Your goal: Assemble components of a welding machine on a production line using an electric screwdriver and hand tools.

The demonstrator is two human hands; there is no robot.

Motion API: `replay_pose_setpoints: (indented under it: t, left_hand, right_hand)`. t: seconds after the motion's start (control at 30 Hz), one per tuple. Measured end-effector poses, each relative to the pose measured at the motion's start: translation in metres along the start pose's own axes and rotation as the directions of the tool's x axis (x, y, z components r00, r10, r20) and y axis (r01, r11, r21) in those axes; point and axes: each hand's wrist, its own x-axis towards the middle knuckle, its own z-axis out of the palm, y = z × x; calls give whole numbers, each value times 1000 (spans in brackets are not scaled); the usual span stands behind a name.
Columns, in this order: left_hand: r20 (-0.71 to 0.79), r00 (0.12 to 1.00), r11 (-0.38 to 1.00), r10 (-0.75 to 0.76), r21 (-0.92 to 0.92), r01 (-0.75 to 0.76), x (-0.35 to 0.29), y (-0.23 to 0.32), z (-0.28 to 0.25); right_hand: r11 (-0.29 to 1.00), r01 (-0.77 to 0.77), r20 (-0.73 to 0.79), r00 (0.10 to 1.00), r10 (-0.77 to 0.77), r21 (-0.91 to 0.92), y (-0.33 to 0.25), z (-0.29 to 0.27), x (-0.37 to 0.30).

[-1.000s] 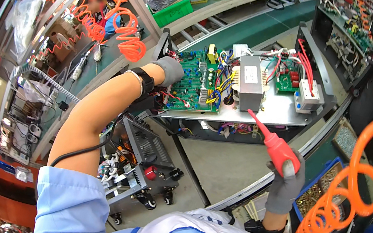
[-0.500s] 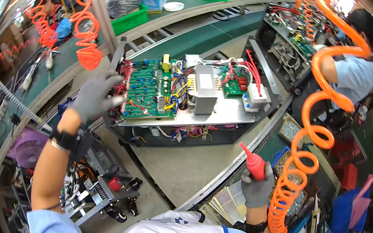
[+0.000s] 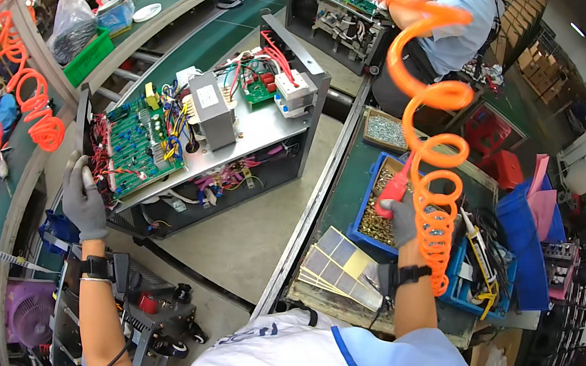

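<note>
My right hand [image 3: 403, 221], in a grey glove, is closed around a red squeeze bottle [image 3: 393, 190] with a narrow nozzle. The bottle is over a blue tray [image 3: 357, 223] of small brass-coloured parts. At the near left corner of an open metal chassis [image 3: 259, 129], my gloved left hand [image 3: 83, 201] has its fingers stretched out with nothing in them. Whether they touch the chassis edge I cannot tell. On the chassis sit a green circuit board [image 3: 138, 143], a grey block-shaped part [image 3: 213, 114] and bundles of coloured wires.
An orange coiled hose [image 3: 433, 156] hangs close by my right hand. Printed sheets [image 3: 345, 265], a tray of silvery parts [image 3: 393, 131] and a blue bin with a cartridge [image 3: 479, 249] lie on the right bench. A wheeled unit [image 3: 151, 314] stands below left. A co-worker [image 3: 454, 28] sits beyond.
The view has swung right. My right hand has carried the red bottle over to the parts tray. My left hand has come down to the chassis's near left corner.
</note>
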Motion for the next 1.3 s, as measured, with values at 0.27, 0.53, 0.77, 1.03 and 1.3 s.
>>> replay_pose_setpoints:
  t: [0.27, 0.53, 0.77, 1.03, 1.3]
  left_hand:
    - [-78, 997, 999, -11, -42, 8, -1, -4, 3]
    - [-246, 969, 1000, -5, 11, 8, 1, -8, 6]
    - [-269, 958, 993, -96, -94, 73, -2, -17, 18]
    - [-301, 953, 1000, -19, 19, 25, -1, -38, 25]
    - [-282, 957, 995, -62, -92, 38, 0, -45, 30]
  right_hand:
    - [-132, -219, -186, 957, -224, -967, 15, -86, 83]
    - [-386, -301, -265, 953, -145, -872, 46, -61, 110]
    - [401, 344, 134, 875, -466, -849, 28, 46, 153]
    - [999, 32, 699, 715, -11, -17, -8, 204, 248]
    - [991, -28, 610, 786, 101, -127, 11, 215, 269]
